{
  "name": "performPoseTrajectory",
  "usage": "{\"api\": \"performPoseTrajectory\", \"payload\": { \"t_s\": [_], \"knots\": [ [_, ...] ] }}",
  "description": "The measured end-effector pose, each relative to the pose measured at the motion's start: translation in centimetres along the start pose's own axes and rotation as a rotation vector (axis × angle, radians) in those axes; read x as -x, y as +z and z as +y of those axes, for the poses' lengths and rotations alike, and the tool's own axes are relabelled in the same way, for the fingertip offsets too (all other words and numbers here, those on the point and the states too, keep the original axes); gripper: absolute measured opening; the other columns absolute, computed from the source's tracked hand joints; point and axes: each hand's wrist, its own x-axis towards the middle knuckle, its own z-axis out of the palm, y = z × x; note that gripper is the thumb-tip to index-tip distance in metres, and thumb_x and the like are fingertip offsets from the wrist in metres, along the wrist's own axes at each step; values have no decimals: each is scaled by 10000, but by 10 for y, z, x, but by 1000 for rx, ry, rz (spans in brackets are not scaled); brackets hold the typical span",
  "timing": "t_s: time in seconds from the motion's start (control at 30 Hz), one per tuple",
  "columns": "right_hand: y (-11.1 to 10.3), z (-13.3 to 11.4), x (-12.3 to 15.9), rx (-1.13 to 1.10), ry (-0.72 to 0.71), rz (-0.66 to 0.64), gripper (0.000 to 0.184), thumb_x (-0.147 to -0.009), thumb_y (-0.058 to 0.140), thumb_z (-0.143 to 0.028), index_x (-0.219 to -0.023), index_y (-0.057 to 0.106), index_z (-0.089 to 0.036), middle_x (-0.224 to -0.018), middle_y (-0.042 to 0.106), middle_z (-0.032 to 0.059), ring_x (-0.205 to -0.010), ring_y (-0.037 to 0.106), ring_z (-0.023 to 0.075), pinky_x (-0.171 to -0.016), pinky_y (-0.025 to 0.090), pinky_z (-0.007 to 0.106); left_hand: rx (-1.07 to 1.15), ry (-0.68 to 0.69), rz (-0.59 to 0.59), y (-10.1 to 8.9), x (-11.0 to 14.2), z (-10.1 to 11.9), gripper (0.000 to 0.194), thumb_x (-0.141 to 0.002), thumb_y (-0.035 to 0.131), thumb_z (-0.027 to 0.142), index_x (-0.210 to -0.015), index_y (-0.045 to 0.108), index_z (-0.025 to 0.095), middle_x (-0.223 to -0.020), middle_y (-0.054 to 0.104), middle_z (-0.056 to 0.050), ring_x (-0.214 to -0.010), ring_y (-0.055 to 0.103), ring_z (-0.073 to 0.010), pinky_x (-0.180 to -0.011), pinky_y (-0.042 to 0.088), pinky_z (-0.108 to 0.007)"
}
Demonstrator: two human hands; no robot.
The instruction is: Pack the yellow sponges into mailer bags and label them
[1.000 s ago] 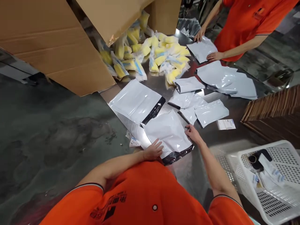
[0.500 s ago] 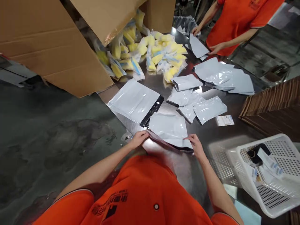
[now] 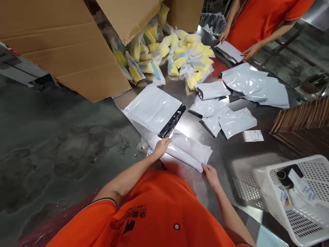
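A white plastic mailing bag (image 3: 189, 149) lies at the table's near edge, folded over along its near side. My left hand (image 3: 161, 146) pinches its left end, the fingers closed. At the right end of the fold, my right hand (image 3: 210, 174) grips the bag's corner between thumb and fingers. Just beyond my left hand sits a stack of flat white mailing bags (image 3: 154, 108) with a black strip along its right side. Several folded white bags (image 3: 238, 121) lie to the right of that stack.
Yellow items in clear wrappers (image 3: 180, 55) are heaped by a cardboard box (image 3: 64, 44). A white basket (image 3: 298, 199) stands at right, near stacked cardboard (image 3: 303, 120) and a small labelled box (image 3: 253, 136). Across the table, a co-worker's hands hold another white bag (image 3: 230, 51).
The bag between my hands has been folded over, hiding its black-edged opening. Both hands stay on it. The co-worker's bag has turned flatter and lower, and the view has shifted slightly.
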Motion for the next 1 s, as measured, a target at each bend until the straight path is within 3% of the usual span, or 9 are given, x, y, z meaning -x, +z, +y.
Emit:
{"api": "performPoseTrajectory", "payload": {
  "t_s": [0.17,0.3,0.37,0.43,0.5,0.63,0.73,0.87,1.0],
  "knots": [
    [0,0,2,188,-6,-22,531,-782,483,-723,-590,515,-230,-590,578,36,-624,532,213,-604,394,307,-26,-62,45,4,-2,-3,221,-916,541,324,-740,617,213,-711,625,-12,-732,579,-173,-701,380,-251],
    [-12,-36,4,377,-288,434,478,-858,541,-571,-1090,645,-165,-1077,662,198,-1023,599,343,-861,455,434,29,14,-29,-4,7,-3,236,-934,510,349,-813,644,196,-777,649,3,-772,577,-153,-735,416,-231],
    [-6,-66,-7,390,-511,508,567,-908,521,-523,-1310,548,-124,-1304,573,246,-1245,500,376,-1017,390,500,34,60,-66,-5,10,-2,246,-942,496,347,-823,647,194,-789,650,3,-789,579,-153,-758,427,-236],
    [11,-96,-30,375,-666,377,572,-941,498,-499,-1373,505,-125,-1373,543,229,-1307,456,360,-1075,353,507,4,62,-76,-3,11,-2,243,-949,486,337,-830,648,201,-798,655,1,-793,584,-156,-770,433,-244],
    [33,-121,-60,382,-714,164,516,-944,503,-494,-1314,566,-140,-1289,611,194,-1216,521,333,-1039,390,474,-32,32,-61,0,10,-2,240,-958,472,324,-847,648,205,-802,660,-2,-787,588,-160,-769,437,-253],
    [64,-139,-110,398,-703,-192,327,-943,488,-454,-904,683,-195,-918,679,91,-917,593,247,-888,437,370,-65,-2,-72,-1,7,-5,241,-959,467,318,-884,655,187,-789,651,-3,-761,585,-160,-726,433,-250],
    [67,-135,-125,263,-624,-213,339,-940,456,-460,-763,613,-217,-811,626,42,-822,564,205,-794,424,319,-88,1,-153,-9,5,-10,217,-914,538,336,-870,677,176,-735,629,11,-705,565,-153,-675,422,-243],
    [63,-127,-120,105,-559,-189,358,-923,434,-508,-721,524,-226,-753,554,11,-763,522,185,-768,414,306,-140,9,-211,-23,-4,-21,72,-747,701,257,-747,689,186,-693,614,-9,-799,580,-203,-746,441,-272],
    [68,-124,-106,133,-582,-158,370,-933,398,-524,-706,469,-241,-765,546,19,-774,517,192,-773,411,309,-162,12,-195,-34,-10,-26,73,-774,630,187,-742,695,178,-723,633,-35,-853,596,-225,-805,471,-305]
  ]
}}
